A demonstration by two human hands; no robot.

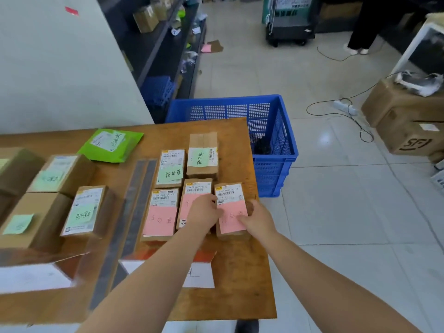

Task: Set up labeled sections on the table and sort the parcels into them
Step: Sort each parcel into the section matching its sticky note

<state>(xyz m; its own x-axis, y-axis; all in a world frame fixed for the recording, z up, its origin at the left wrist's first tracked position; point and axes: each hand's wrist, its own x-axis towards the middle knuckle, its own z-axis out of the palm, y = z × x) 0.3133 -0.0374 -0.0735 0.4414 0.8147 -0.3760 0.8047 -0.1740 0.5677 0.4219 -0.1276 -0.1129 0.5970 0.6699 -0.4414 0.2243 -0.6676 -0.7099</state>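
Several cardboard parcels lie on a wooden table [240,272]. A dark tape strip [134,207] splits it into left and right sections. The right section holds parcels with green notes [171,168] [202,155] and pink notes [159,215]. My left hand [204,212] and my right hand [257,218] grip the two sides of the rightmost pink-note parcel [230,209], which rests on the table. My left hand partly hides the middle pink-note parcel [195,188]. Green-note parcels [83,211] and a green mailer bag [111,145] lie left of the tape. White section labels [33,276] [200,276] sit at the near edge.
A blue plastic crate [271,131] stands on the floor just past the table's far right corner. Dark shelving [158,44] runs along the left wall. Stacked cardboard boxes [406,121], a power strip with cables [343,108] and a trolley [288,32] stand further off. A person's legs [362,27] are at the back.
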